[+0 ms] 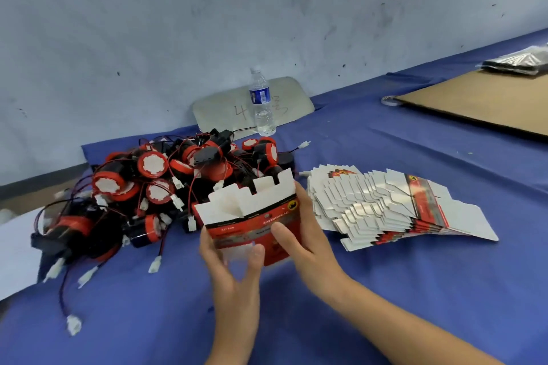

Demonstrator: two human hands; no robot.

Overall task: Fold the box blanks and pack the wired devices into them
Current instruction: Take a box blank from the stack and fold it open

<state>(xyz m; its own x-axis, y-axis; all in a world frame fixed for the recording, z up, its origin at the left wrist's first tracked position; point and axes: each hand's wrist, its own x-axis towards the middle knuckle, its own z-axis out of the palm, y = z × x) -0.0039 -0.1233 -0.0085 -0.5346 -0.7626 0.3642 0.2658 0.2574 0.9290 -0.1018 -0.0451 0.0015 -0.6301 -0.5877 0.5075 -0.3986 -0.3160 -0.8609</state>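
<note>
A red and white box blank (255,216), partly opened into a sleeve with its white top flaps standing up, is held above the blue table. My left hand (229,264) grips its lower left edge, thumb on a white bottom flap. My right hand (302,234) holds its right side, thumb across the red front panel. A pile of red and black wired devices (154,184) with white plugs lies to the left and behind. A fanned stack of flat box blanks (394,204) lies to the right.
A water bottle (261,102) stands at the back before a grey board (219,109) leaning on the wall. A brown cardboard sheet (480,101) and a dark wrapped bundle (519,62) lie far right. The blue cloth (385,290) covers the table.
</note>
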